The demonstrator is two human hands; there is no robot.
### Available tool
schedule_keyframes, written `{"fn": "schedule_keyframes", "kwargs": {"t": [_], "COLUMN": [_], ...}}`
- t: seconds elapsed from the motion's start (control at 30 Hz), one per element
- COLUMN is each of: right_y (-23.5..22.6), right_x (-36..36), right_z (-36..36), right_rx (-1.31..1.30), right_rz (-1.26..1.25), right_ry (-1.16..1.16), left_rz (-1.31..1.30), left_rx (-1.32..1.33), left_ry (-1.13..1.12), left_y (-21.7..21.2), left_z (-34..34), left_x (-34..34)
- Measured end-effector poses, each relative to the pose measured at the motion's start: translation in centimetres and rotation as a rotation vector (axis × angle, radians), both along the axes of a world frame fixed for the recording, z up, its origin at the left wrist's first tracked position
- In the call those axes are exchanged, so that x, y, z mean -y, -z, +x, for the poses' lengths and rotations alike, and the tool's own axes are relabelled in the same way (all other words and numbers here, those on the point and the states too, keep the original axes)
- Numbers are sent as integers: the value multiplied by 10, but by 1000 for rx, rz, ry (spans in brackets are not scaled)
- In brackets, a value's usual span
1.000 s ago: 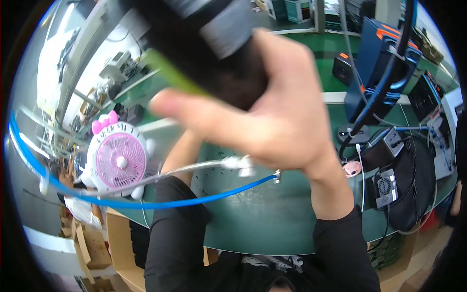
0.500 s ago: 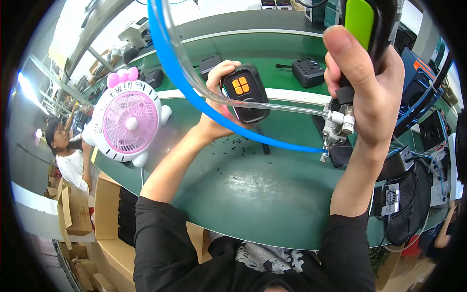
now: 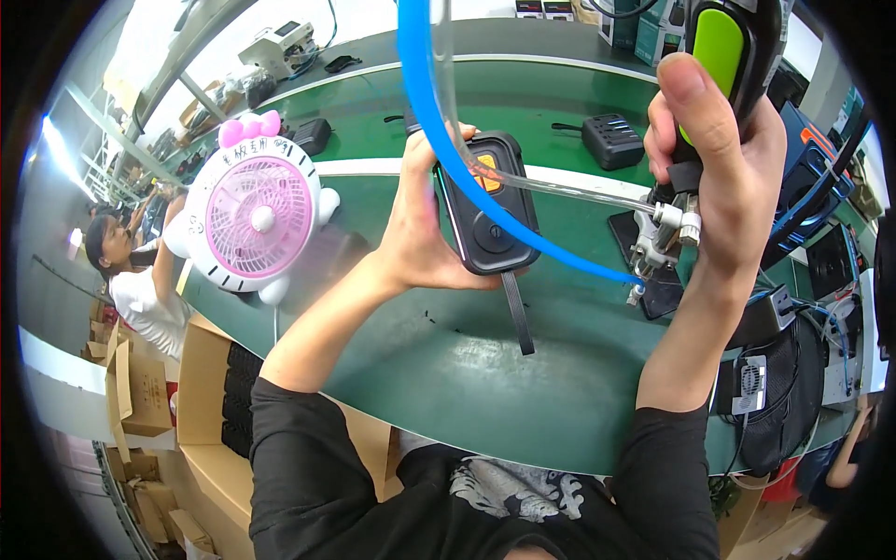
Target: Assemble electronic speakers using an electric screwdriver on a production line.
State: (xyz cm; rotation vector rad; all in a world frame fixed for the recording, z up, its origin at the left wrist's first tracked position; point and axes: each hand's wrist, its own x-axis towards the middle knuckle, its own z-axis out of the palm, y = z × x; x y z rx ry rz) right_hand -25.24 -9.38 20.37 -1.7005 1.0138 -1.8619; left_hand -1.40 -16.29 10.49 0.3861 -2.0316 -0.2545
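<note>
Head view: above the green worktop (image 3: 579, 401), on its right side, the right hand (image 3: 733, 177) grips a black-and-green handheld tool (image 3: 717, 51); toward the far edge, the left hand (image 3: 416, 233) clasps a black rectangular device (image 3: 485, 238), likely stiff, lightish, best held by its sides, avoiding the flat black strap (image 3: 516, 313).

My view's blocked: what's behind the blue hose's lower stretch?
Behind the blue hose are the black device in the left hand and, farther along, the green tabletop. The device's orange patch shows partly; the strip of its face directly behind the hose is hidden.
</note>
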Motion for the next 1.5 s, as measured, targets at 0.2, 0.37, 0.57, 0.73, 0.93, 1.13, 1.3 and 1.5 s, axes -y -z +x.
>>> {"fn": "schedule_keyframes", "kwargs": {"t": [0.2,0.37,0.57,0.73,0.93,1.13,1.3,1.5], "right_y": [1,1,-8,1,0,-2,-5,-5], "right_x": [0,6,-1,-5,-3,1,-1,-7], "right_z": [-1,-2,-6,-2,-6,1,-7,0], "right_rx": [3,0,-38,113,53,52,48,19], "right_rz": [-7,-13,38,71,48,33,62,0], "right_ry": [-19,-23,-66,-140,-70,-75,-46,-111], "left_rz": [-140,-229,-52,194,-3,113,137,173], "left_rx": [111,119,67,-420,-817,-778,-594,-394], "left_ry": [-45,-95,-30,16,-52,-302,-494,-641], "left_y": [-12,-18,-23,-93,-288,-370,-330,-344], "left_z": [2,3,13,32,116,185,146,183], "left_x": [-7,-10,-19,10,108,231,292,303]}}
